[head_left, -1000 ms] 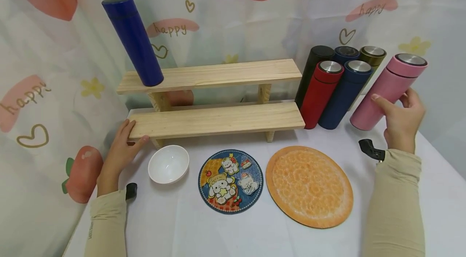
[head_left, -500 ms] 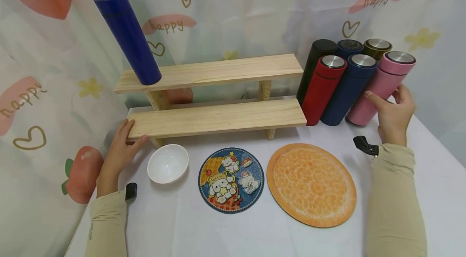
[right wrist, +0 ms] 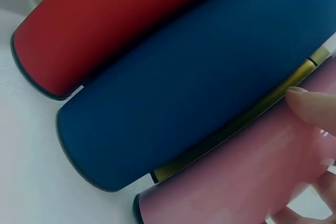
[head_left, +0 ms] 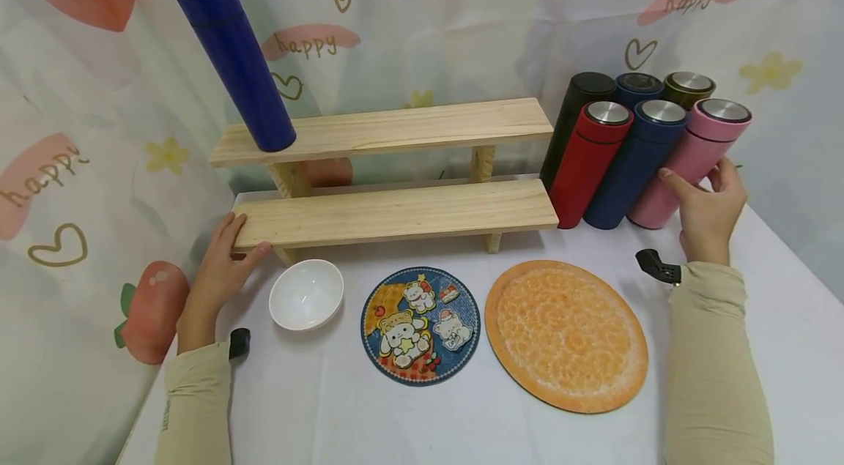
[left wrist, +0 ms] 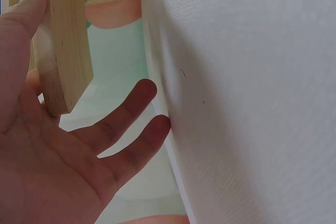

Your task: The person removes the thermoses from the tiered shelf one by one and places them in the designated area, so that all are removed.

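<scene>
My right hand (head_left: 712,212) holds the pink thermos flask (head_left: 692,157) by its side, thumb at the front left and fingers behind. The flask stands beside a navy flask (head_left: 636,165), with a thin gap between them in the right wrist view, where a gold flask (right wrist: 273,95) shows. Left of the navy one is a red flask (head_left: 589,165). At the left end of the two-tier wooden shelf (head_left: 395,212), my left hand (head_left: 220,271) grips the lower board. Its thumb lies along the front edge; two lower fingers (left wrist: 139,148) stretch free near the tablecloth.
A blue flask (head_left: 240,73) stands on the upper board's left end. Behind the front row are a black flask (head_left: 580,106) and another dark blue flask (head_left: 638,86). In front lie a white bowl (head_left: 306,295), a cartoon mat (head_left: 389,304) and an orange round mat (head_left: 567,333).
My right hand has brought the pink flask leftward, up beside the navy one, where it now stands more in line with the row. The left hand keeps its place on the shelf.
</scene>
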### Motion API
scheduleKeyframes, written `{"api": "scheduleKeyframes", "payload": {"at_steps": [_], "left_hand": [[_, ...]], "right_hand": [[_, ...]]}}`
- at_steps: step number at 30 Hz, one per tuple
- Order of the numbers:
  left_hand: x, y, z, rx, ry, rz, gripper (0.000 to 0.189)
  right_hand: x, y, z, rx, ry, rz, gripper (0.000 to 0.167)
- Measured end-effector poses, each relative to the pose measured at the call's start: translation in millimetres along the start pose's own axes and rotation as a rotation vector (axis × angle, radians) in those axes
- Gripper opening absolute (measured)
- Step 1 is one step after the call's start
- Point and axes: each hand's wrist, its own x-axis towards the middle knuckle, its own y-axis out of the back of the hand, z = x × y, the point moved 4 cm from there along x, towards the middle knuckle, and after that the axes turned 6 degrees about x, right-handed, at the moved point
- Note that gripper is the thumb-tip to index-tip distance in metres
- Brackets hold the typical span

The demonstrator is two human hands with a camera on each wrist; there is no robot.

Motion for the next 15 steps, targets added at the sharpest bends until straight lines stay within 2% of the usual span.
{"api": "scheduleKeyframes", "payload": {"at_steps": [10,15], "left_hand": [[1.4,0.8,0.1,0.002,-0.005,0.006,0.087],[1.1,0.3,-0.5,0.002,0.000,0.004,0.087]], "right_hand": [[-3.7,-4.2,-0.5,-0.133,-0.019,-0.029,0.067],[-4.2,-5.5,-1.1,-0.138,-0.041,-0.044,0.069]]}}
